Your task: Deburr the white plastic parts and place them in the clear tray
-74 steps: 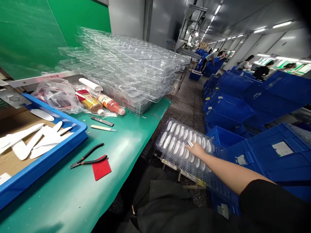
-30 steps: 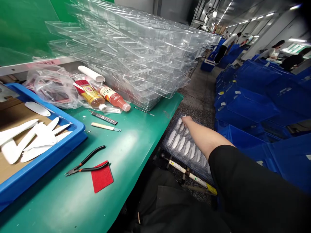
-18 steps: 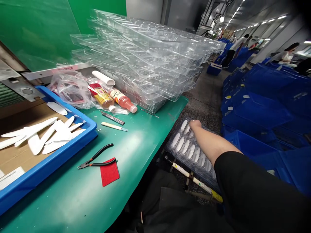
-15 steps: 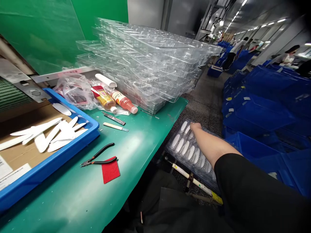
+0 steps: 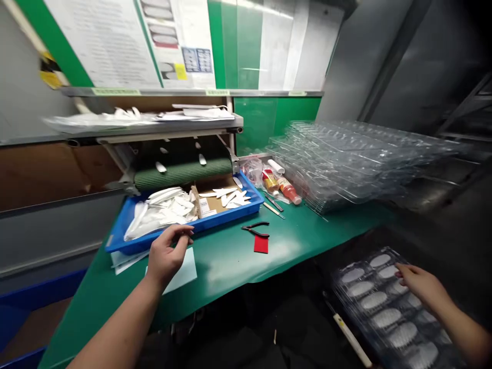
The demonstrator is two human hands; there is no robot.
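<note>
**Left hand** [image 5: 167, 256]: over the tabletop [image 5: 230, 271], just in front of the blue tray [image 5: 215, 221]. The fingers [image 5: 180, 230] are spread and slightly curled and hold nothing. A white paper sheet [image 5: 184, 277] lies beneath the hand, on the tabletop.

**Right hand** [image 5: 421, 287]: lowered beyond the tabletop's front edge, on a clear blister tray [image 5: 392, 251]. The fingers [image 5: 403, 271] lie close together among white oval pieces [image 5: 386, 318] seated in the tray's pockets. Whether they grip a piece cannot be determined.

**Blue tray contents:** white pointed pieces [image 5: 165, 212] at the left and cardboard [image 5: 215, 187] at the right.

**Tabletop, right of the hands:** black-handled pliers [image 5: 253, 229] beside a red pad [image 5: 261, 244], two bottles [image 5: 289, 190], and a tall stack of clear trays [image 5: 346, 159]. A green roller [image 5: 182, 173] stands behind the blue tray.
</note>
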